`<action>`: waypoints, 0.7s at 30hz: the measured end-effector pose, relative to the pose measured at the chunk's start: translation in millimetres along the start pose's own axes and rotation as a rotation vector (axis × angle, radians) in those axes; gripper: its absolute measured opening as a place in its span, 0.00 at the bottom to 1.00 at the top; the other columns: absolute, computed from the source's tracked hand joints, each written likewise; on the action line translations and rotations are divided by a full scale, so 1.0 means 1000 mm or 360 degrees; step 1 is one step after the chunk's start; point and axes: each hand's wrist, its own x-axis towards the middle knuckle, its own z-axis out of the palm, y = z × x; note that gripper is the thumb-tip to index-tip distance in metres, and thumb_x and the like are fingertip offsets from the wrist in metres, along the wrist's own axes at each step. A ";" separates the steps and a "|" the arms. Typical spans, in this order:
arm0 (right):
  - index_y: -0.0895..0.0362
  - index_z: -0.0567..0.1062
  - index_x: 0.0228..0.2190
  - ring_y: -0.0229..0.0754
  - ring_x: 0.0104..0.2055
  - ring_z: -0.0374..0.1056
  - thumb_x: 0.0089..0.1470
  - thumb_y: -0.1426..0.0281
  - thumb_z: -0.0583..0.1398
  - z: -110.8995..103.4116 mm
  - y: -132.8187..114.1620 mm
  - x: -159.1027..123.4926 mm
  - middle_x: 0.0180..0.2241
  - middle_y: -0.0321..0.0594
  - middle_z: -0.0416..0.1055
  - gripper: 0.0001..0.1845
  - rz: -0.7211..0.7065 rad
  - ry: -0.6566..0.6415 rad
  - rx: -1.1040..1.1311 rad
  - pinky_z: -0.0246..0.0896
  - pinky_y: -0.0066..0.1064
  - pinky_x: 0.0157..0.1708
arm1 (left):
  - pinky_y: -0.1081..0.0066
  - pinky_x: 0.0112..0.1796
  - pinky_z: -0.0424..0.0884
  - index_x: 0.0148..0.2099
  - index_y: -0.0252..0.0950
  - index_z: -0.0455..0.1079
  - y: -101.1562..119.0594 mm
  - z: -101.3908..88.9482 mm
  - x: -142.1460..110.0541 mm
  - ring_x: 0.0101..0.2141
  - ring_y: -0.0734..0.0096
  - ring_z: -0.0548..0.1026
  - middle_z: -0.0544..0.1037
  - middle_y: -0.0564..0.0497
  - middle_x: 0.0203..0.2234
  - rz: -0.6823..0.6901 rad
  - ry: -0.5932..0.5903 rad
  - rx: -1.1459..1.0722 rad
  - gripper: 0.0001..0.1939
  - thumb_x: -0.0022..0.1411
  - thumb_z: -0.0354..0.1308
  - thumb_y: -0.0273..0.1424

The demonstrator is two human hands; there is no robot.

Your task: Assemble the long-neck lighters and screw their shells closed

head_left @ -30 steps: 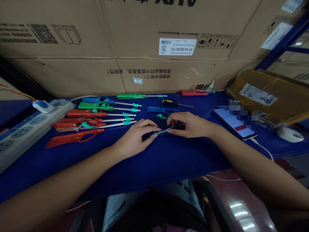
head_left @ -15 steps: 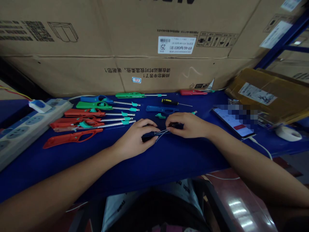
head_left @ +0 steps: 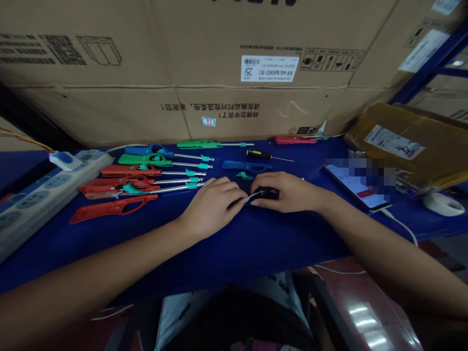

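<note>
My right hand (head_left: 292, 194) is curled around a small black part (head_left: 270, 194), whose exact kind I cannot make out. From it a thin whitish wire (head_left: 253, 196) runs to the pinched fingertips of my left hand (head_left: 215, 204). The hands almost meet, low over the blue table (head_left: 234, 253). Just beyond the fingers lie a blue lighter handle shell (head_left: 237, 165) and a small green piece (head_left: 243, 175). Behind them rests a screwdriver (head_left: 259, 154) with a black and yellow grip. My fingers partly cover both the wire and the black part.
Several long-nosed lighters (head_left: 146, 160) lie to the left, beside an orange handle shell (head_left: 98, 208) and a power strip (head_left: 47, 187). A green lighter (head_left: 199, 145) and red one (head_left: 294, 140) lie along the cardboard box (head_left: 139, 107). At right are a phone (head_left: 356, 187) and brown package (head_left: 395, 141).
My left hand has moved right, closer to my right hand. The gap with loose wires between them has narrowed, and more of the black part now shows in my right hand.
</note>
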 end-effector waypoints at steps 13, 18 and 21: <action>0.58 0.73 0.36 0.33 0.29 0.65 0.62 0.71 0.61 0.003 -0.005 0.001 0.30 0.35 0.72 0.03 -0.0031 0.0147 0.0111 0.60 0.25 0.32 | 0.67 0.38 0.67 0.42 0.36 0.74 -0.003 0.006 0.000 0.36 0.67 0.72 0.78 0.52 0.32 -0.0033 0.0153 -0.0350 0.06 0.68 0.60 0.33; 0.59 0.75 0.37 0.35 0.33 0.68 0.63 0.72 0.60 0.002 -0.007 0.001 0.33 0.38 0.74 0.04 -0.0149 0.0136 0.0024 0.61 0.27 0.36 | 0.66 0.38 0.67 0.43 0.36 0.76 -0.005 0.010 -0.003 0.38 0.66 0.74 0.79 0.52 0.33 -0.0022 0.0192 -0.0352 0.07 0.70 0.58 0.32; 0.59 0.75 0.38 0.36 0.35 0.69 0.63 0.72 0.59 0.001 -0.007 0.000 0.34 0.39 0.74 0.05 -0.0181 0.0134 -0.0005 0.61 0.27 0.37 | 0.67 0.38 0.67 0.42 0.36 0.76 -0.004 0.012 -0.003 0.37 0.67 0.74 0.79 0.52 0.33 -0.0032 0.0212 -0.0402 0.06 0.70 0.58 0.30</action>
